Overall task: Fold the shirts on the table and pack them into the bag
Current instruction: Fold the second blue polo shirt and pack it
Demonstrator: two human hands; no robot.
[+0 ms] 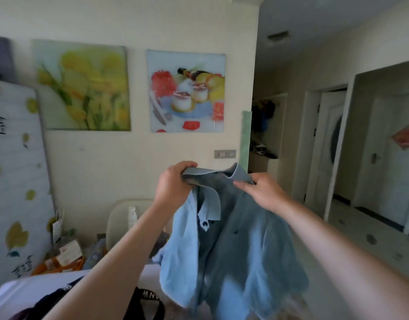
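— Head view, leftmost entry?
— Left hand (173, 188): fingers curled round the collar of a blue shirt (233, 239).
— Next, rightward?
— Shirt: hangs in the air between both hands. Right hand (266, 192): pinches the collar's other end.

The head-worn camera looks forward (only slightly down) at the picture-hung wall (134, 153).
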